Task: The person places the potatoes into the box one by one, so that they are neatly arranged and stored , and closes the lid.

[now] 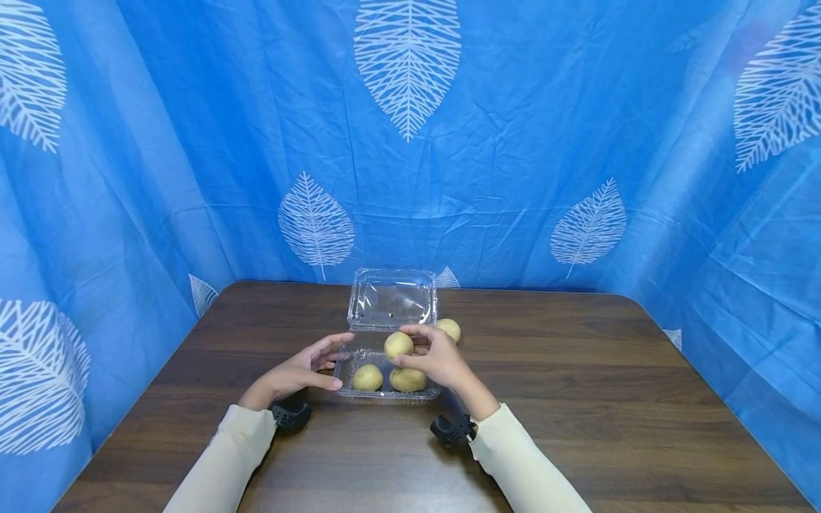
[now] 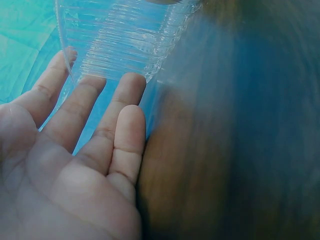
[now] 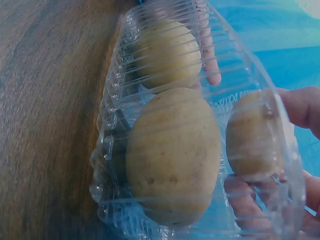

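A clear plastic clamshell box (image 1: 360, 358) stands on the table with its lid (image 1: 393, 299) raised at the back. Two potatoes lie inside it, a round potato (image 1: 368, 377) at the left and a longer potato (image 1: 408, 380) at the right. My right hand (image 1: 439, 356) pinches another potato (image 1: 399, 345) between thumb and fingers above the box; in the right wrist view this held potato (image 3: 254, 135) shows through the clear wall. My left hand (image 1: 301, 370) is at the box's left side, its fingers (image 2: 131, 90) extended close to the ribbed wall.
One more potato (image 1: 448, 329) lies on the brown wooden table (image 1: 545, 370), behind the right hand. A blue curtain (image 1: 487, 142) with white leaf prints hangs around the table's back and sides.
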Motion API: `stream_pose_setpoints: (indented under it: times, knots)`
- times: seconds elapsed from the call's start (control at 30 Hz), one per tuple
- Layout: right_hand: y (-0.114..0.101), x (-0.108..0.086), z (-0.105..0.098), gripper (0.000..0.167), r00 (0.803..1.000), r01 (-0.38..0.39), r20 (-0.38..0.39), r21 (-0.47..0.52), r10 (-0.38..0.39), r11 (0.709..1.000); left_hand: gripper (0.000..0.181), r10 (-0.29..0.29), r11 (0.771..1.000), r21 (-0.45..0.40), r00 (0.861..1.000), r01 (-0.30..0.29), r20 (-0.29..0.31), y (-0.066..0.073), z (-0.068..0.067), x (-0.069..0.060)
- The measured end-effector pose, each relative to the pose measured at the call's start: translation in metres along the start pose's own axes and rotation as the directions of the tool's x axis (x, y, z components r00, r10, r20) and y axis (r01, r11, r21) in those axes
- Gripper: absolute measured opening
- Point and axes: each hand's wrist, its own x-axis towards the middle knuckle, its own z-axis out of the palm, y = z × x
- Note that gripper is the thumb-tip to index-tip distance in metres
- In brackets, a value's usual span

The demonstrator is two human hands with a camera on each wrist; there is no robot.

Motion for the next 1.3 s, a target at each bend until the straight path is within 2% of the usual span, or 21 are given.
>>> stream_pose_setpoints:
  times: [0.97, 1.3]
  knots:
    - [-0.004, 0.005, 0.012, 0.058, 1.0, -0.004, 0.023, -0.007, 0.004, 1.0, 0.093, -0.003, 1.0, 0.0, 1.0, 0.003, 0.004, 0.001, 0.0, 0.001]
    - [-0.002, 0.008, 0.019, 0.056, 0.999, 0.023, 0.045, -0.007, -0.022, 1.0, 0.093, -0.002, 1.0, -0.003, 1.0, 0.002, 0.001, 0.001, 0.001, 0.0]
